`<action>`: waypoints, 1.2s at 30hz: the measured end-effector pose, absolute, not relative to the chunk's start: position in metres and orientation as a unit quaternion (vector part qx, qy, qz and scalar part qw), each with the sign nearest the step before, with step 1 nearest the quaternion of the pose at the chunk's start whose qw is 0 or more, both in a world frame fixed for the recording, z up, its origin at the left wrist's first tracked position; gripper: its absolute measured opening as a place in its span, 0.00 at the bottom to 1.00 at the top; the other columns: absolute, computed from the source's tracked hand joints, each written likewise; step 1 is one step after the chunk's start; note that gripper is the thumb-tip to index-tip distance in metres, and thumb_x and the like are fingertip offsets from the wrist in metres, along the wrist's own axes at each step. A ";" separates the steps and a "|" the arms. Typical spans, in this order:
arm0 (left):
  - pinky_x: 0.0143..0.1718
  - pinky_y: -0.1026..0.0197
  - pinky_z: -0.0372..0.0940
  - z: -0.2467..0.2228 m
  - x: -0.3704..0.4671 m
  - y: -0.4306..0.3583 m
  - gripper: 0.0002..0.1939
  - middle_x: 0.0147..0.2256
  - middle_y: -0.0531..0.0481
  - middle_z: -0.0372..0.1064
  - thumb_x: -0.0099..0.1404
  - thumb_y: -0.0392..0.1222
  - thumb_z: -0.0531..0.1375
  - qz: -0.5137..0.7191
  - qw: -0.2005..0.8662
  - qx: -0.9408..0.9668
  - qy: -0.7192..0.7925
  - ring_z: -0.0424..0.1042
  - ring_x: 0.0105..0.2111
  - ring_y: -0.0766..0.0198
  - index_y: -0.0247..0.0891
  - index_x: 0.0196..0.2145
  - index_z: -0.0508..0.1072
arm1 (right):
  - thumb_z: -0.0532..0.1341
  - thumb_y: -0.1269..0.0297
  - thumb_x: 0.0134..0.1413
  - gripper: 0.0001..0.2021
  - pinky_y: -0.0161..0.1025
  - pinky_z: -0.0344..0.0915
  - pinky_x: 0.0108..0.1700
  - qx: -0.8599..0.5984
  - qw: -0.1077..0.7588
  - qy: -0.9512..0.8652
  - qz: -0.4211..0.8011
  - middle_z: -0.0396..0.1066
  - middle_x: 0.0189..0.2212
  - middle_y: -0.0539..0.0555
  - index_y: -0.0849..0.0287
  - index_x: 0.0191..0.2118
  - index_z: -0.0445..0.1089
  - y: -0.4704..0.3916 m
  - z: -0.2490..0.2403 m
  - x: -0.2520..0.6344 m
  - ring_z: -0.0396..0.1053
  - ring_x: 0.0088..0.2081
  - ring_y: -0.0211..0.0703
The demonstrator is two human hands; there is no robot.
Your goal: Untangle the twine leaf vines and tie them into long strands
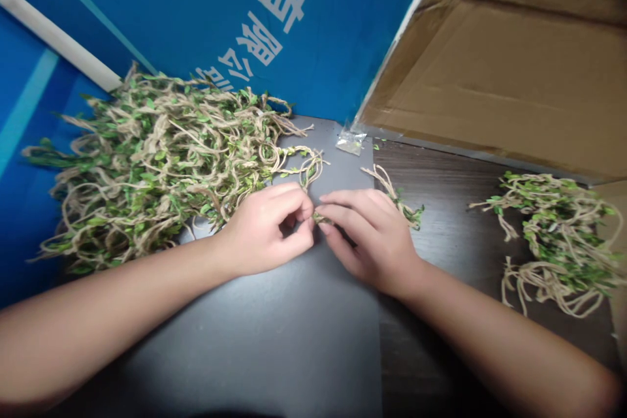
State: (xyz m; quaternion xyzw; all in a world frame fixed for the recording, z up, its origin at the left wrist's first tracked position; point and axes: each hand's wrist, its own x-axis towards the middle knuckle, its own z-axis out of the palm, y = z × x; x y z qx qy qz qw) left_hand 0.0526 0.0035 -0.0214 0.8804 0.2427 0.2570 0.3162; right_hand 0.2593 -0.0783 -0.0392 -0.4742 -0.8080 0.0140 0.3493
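My left hand (272,228) and my right hand (375,232) meet fingertip to fingertip above a grey board (274,333). Both are closed in a pinch on a length of leafy twine (410,214), tan cord with small green leaves. Only a short bit shows between the fingertips; its loose cord end and some leaves stick out behind my right hand. My fingers hide the rest. Close behind my left hand lies a big tangled pile of leafy twine (166,157), with one loop reaching toward the fingers.
A smaller heap of leafy twine (558,228) rests on the dark wood-grain table (450,209) at right. A small clear plastic bag (351,142) lies at the board's far edge. Behind stand a blue printed panel (161,6) and a tall cardboard sheet (494,85).
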 end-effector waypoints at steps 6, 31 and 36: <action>0.32 0.63 0.59 -0.020 0.053 0.004 0.05 0.29 0.52 0.65 0.65 0.32 0.59 0.258 0.308 0.882 0.244 0.64 0.29 0.67 0.36 0.30 0.70 | 0.63 0.70 0.66 0.06 0.46 0.64 0.45 -0.474 0.339 -0.813 -0.016 0.78 0.47 0.55 0.57 0.47 0.71 -0.078 -0.039 0.260 0.72 0.44 0.45; 0.32 0.64 0.59 -0.021 0.051 0.005 0.05 0.29 0.53 0.65 0.64 0.32 0.58 0.257 0.310 0.880 0.252 0.63 0.29 0.67 0.36 0.30 0.69 | 0.62 0.69 0.66 0.07 0.48 0.66 0.50 -0.472 0.324 -0.820 -0.011 0.76 0.52 0.57 0.56 0.48 0.70 -0.077 -0.039 0.260 0.72 0.49 0.48; 0.32 0.64 0.60 -0.022 0.051 0.005 0.04 0.29 0.53 0.65 0.64 0.31 0.58 0.257 0.319 0.878 0.248 0.64 0.30 0.68 0.36 0.30 0.69 | 0.62 0.70 0.67 0.06 0.46 0.66 0.49 -0.433 0.320 -0.843 -0.014 0.77 0.52 0.57 0.58 0.48 0.69 -0.078 -0.037 0.261 0.71 0.48 0.47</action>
